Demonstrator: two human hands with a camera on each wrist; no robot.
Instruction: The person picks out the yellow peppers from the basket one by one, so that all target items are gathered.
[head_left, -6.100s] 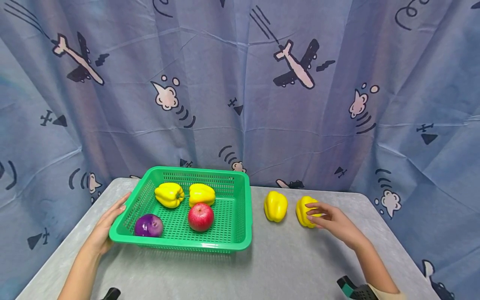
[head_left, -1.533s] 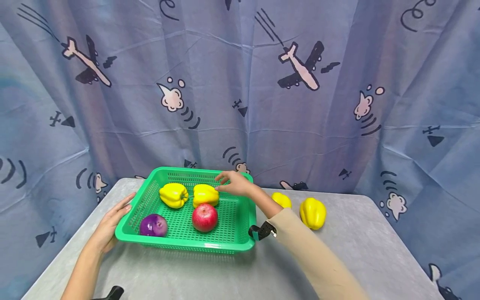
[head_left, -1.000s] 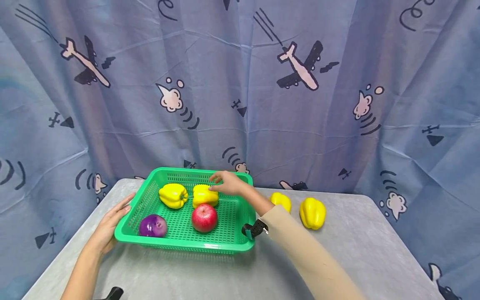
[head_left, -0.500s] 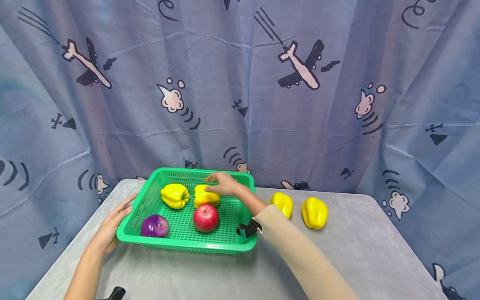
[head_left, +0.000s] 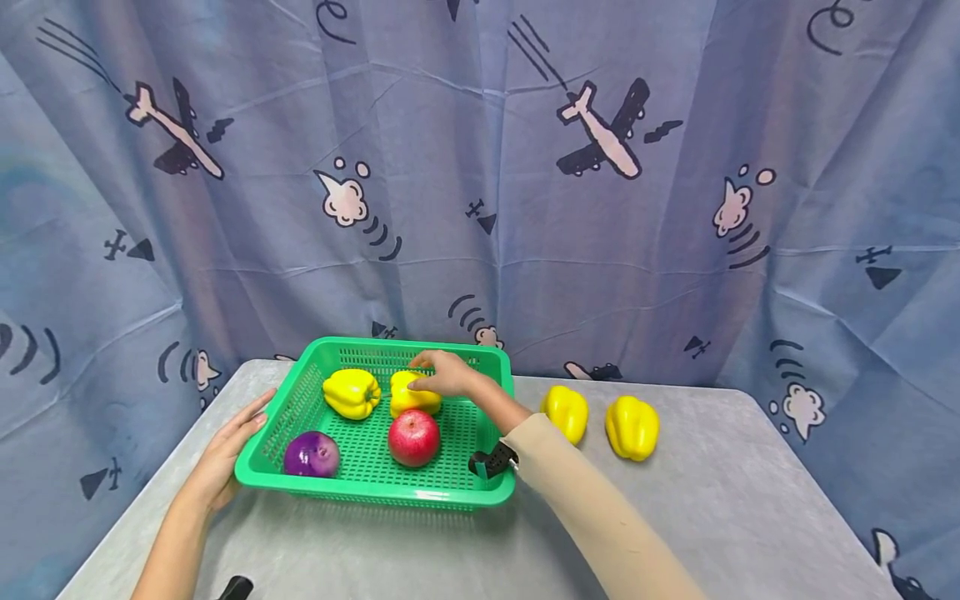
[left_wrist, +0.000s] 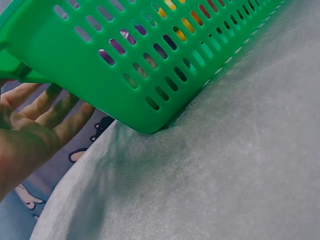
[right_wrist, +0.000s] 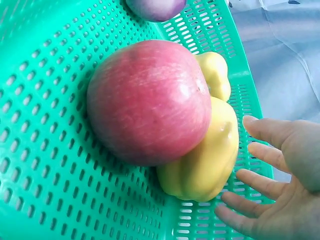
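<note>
A green plastic basket (head_left: 375,492) holds two yellow bell peppers, a red apple (head_left: 414,437) and a round purple vegetable (head_left: 311,454). My right hand (head_left: 444,372) hovers over the right-hand bell pepper (head_left: 415,398), just behind the apple. In the right wrist view this hand (right_wrist: 272,185) has its fingers spread beside that pepper (right_wrist: 205,165), a small gap between them. My left hand (head_left: 225,458) lies along the basket's left side with straight fingers. From the left wrist, that hand (left_wrist: 40,120) shows palm up near the basket's wall (left_wrist: 100,85).
The other pepper (head_left: 352,393) in the basket lies at its back left. Two more yellow bell peppers, one (head_left: 566,414) partly behind the right sleeve and one (head_left: 632,427) farther right, sit on the grey table (head_left: 720,500). A blue curtain (head_left: 420,208) hangs behind.
My right hand has gone from the far-right pepper on the table to above the basket, then slid left and lower onto the inside pepper's side. The left hand stays at the basket.
</note>
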